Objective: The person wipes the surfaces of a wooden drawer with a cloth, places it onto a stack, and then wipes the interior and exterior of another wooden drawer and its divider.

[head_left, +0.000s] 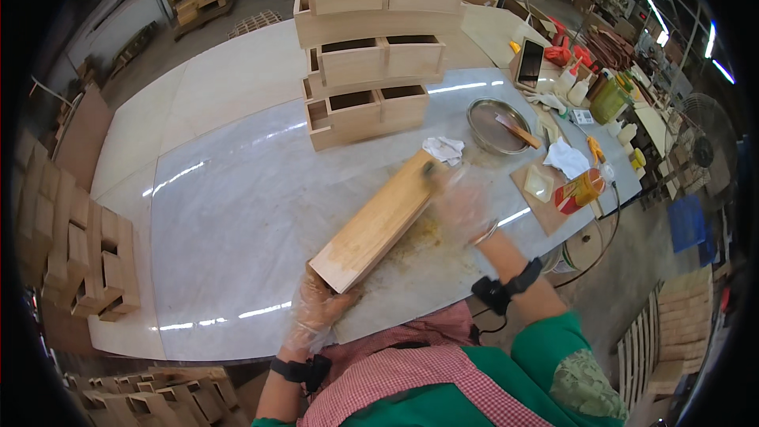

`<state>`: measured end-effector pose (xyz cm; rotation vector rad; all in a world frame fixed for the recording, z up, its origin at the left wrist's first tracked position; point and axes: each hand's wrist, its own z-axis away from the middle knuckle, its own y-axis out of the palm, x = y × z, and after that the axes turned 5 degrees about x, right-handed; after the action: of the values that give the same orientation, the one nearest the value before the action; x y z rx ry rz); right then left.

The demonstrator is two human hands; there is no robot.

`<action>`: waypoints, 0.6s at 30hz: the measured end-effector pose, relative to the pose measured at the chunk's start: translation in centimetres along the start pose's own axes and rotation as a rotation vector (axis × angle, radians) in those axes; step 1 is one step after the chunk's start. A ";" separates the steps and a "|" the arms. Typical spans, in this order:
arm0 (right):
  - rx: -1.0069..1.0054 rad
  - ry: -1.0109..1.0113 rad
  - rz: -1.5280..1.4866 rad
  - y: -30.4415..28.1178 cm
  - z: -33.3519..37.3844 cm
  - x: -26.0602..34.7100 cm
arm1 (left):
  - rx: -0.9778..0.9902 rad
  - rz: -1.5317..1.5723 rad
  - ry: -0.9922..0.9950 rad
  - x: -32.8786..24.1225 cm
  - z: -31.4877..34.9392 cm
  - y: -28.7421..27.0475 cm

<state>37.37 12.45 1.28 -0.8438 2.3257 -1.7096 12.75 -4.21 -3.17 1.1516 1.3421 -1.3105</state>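
A long wooden box lies slantwise on the plastic-covered table. Its upper face looks yellower toward the far end and paler at the near end. My left hand, in a clear plastic glove, is closed around the near end. Over the far right edge is my right hand, gloved alike and smeared by motion. A small dark thing shows at its fingertips against the wood; its kind is unclear. Brownish-yellow smears mark the cover beside the box.
Stacked wooden drawer units stand beyond the box. At right are a round metal pan with a brush, white cloths, a red-yellow container and bottles. More wooden boxes are piled at left.
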 end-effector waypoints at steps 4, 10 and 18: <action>-0.249 -0.172 -0.137 0.8 2.4 3.3 | -0.008 0.079 -0.023 -0.4 0.0 -0.1; -0.306 -0.046 -0.115 1.4 2.2 0.7 | 0.021 0.048 -0.013 0.6 -0.1 -0.5; -0.178 0.207 -0.062 0.8 -0.2 -1.3 | 0.046 0.123 -0.046 0.5 0.2 -0.8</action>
<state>38.13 13.44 0.31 -0.8094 2.6477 -1.7080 11.91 -4.36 -3.54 1.2087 1.1941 -1.2766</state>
